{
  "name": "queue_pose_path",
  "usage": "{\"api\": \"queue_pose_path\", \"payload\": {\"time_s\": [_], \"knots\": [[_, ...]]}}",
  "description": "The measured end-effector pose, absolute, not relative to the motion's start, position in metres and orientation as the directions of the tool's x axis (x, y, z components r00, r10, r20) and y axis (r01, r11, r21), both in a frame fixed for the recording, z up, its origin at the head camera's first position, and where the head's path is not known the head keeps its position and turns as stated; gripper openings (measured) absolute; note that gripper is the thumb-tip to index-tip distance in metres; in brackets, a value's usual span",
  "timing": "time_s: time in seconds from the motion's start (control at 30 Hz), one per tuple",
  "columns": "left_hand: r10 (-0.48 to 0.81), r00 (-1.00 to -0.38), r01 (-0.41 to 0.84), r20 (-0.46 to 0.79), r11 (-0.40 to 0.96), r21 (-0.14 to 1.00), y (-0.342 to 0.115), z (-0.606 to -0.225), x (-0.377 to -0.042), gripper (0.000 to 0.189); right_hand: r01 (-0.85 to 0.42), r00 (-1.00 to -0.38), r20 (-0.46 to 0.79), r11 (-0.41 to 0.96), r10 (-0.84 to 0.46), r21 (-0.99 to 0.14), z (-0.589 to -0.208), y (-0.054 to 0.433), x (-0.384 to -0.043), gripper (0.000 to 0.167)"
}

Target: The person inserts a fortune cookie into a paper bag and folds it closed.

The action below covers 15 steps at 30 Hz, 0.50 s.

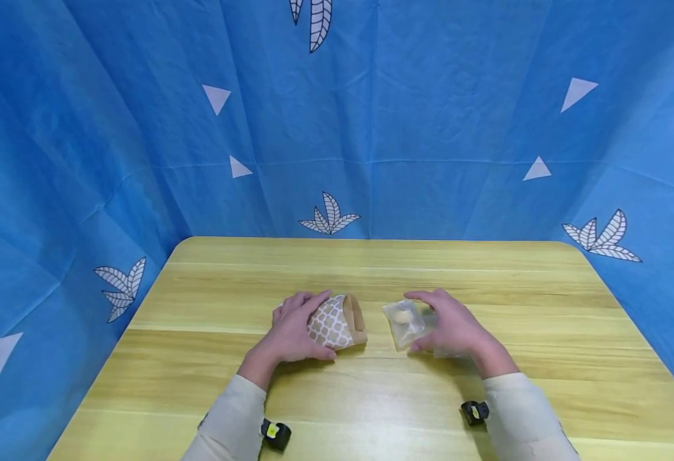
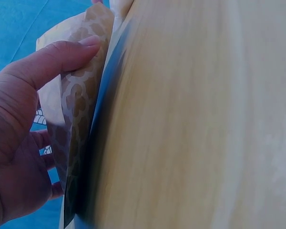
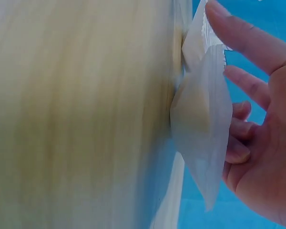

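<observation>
A brown paper bag (image 1: 330,323) with a white lattice print lies on the table, its mouth facing right. My left hand (image 1: 298,326) grips the bag, fingers over its far side and thumb at the near side. In the left wrist view, the thumb presses on the patterned paper (image 2: 81,95). To the right, my right hand (image 1: 449,323) is spread over two small translucent packets. One packet (image 1: 404,322) with a pale round item inside shows between thumb and fingers. Another packet (image 3: 202,119) lies below the palm, partly hidden in the head view.
The wooden table (image 1: 371,410) carries the bag and packets. A blue curtain (image 1: 429,128) with leaf and triangle prints hangs behind it and at both sides. Black wrist cameras sit below both forearms.
</observation>
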<state>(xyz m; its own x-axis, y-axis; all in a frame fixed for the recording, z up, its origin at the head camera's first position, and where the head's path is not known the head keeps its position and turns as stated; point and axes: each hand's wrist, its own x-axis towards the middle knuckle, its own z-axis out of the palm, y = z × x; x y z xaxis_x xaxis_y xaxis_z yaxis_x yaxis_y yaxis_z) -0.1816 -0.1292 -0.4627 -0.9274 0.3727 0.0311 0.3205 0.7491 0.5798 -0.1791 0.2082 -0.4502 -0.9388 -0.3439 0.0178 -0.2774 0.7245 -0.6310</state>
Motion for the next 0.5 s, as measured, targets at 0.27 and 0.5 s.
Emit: {"api": "queue_pose_path", "payload": {"time_s": [0.27, 0.5], "knots": [[0.369, -0.929, 0.315, 0.025, 0.754, 0.576, -0.128, -0.462, -0.181, 0.116, -0.298, -0.948, 0.068, 0.791, -0.31, -0.534, -0.449, 0.198, -0.181, 0.085], [0.368, -0.929, 0.314, 0.023, 0.757, 0.573, -0.128, -0.462, -0.181, 0.115, -0.27, -0.952, 0.048, 0.763, -0.301, -0.587, -0.451, 0.196, -0.184, 0.091]]}}
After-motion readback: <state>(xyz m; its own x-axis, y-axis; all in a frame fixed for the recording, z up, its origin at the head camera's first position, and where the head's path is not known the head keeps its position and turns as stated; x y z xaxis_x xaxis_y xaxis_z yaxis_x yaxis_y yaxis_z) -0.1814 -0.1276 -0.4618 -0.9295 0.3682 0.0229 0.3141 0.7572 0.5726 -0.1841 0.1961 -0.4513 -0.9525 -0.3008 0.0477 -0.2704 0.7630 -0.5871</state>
